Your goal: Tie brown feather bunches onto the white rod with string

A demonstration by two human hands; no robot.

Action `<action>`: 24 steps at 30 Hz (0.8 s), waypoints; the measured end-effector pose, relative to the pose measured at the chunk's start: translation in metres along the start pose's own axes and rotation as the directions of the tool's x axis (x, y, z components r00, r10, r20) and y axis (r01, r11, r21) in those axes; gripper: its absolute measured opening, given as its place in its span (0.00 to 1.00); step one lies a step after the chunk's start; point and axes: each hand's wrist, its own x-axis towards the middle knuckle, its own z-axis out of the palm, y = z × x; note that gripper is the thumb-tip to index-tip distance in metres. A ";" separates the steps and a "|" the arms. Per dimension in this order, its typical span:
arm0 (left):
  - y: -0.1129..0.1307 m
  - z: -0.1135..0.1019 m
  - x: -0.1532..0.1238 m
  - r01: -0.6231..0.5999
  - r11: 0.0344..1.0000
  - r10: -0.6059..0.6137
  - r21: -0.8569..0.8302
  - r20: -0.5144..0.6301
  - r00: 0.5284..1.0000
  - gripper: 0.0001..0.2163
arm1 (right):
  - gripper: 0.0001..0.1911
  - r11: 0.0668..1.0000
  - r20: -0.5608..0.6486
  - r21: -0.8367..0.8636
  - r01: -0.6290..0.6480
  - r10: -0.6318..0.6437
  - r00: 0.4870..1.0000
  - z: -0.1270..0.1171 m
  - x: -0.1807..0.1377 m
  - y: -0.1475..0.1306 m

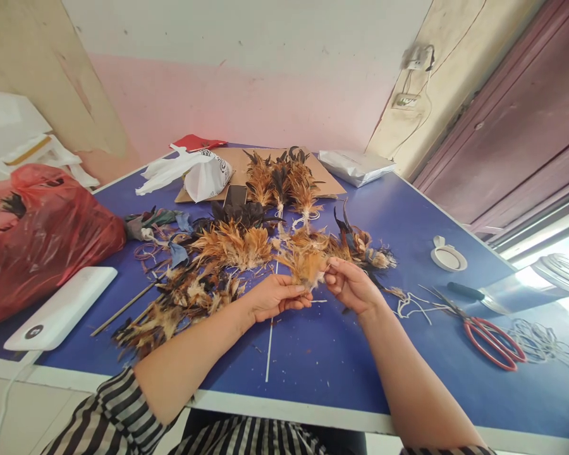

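Near the middle of the blue table, my left hand (281,297) is closed on the lower end of a small bunch of golden-brown feathers (307,264), thumb on top. At the bunch's right edge, the fingertips of my right hand (353,285) pinch some feathers. Loose brown feathers (239,245) lie in a heap to the left of the bunch, with a darker, mixed pile (180,303) closer to me. A tied feather bundle (360,246) rests just beyond my right hand.
Finished-looking feather bundles (281,177) lie on cardboard (332,183) at the back. Red-handled scissors (493,341), string (545,341), a dark-handled knife (467,291) and a tape roll (448,258) are right. A red plastic bag (52,240) and white power bank (61,309) are left.
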 end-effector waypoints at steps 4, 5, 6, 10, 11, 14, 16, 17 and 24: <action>-0.007 0.007 -0.005 0.080 0.990 -0.091 0.112 0.098 0.991 0.11 | 0.06 0.985 -0.064 0.166 0.056 -0.046 0.997 -0.016 -0.001 -0.013; -0.009 0.008 -0.006 0.102 0.983 -0.121 0.153 0.126 0.985 0.12 | 0.06 0.976 -0.073 0.198 0.085 -0.071 0.995 -0.020 -0.001 -0.017; -0.011 0.009 -0.006 0.114 0.974 -0.144 0.197 0.146 0.979 0.12 | 0.06 0.969 -0.081 0.220 0.113 -0.097 0.992 -0.024 -0.002 -0.020; -0.009 0.008 -0.004 0.006 0.929 -0.021 0.371 0.036 0.999 0.12 | 0.07 0.964 -0.103 0.169 0.203 -0.188 0.977 -0.033 -0.005 -0.029; -0.007 0.007 -0.003 -0.054 0.912 0.069 0.406 -0.022 0.997 0.11 | 0.07 0.966 -0.103 0.138 0.218 -0.205 0.973 -0.034 -0.006 -0.030; 0.002 0.001 0.000 -0.204 0.887 0.287 0.414 -0.148 0.947 0.11 | 0.08 0.970 -0.090 0.053 0.238 -0.233 0.968 -0.032 -0.007 -0.029; 0.007 -0.003 0.001 -0.248 0.924 0.307 0.292 -0.179 0.935 0.09 | 0.09 0.973 -0.080 0.008 0.230 -0.228 0.970 -0.028 -0.008 -0.027; 0.008 -0.005 0.002 -0.254 0.944 0.295 0.211 -0.188 0.937 0.09 | 0.09 0.975 -0.076 -0.006 0.220 -0.220 0.973 -0.024 -0.009 -0.026; 0.008 -0.005 0.001 -0.169 0.982 0.149 -0.082 -0.206 0.967 0.08 | 0.14 0.981 0.019 -0.108 0.164 -0.163 0.986 0.005 -0.014 -0.016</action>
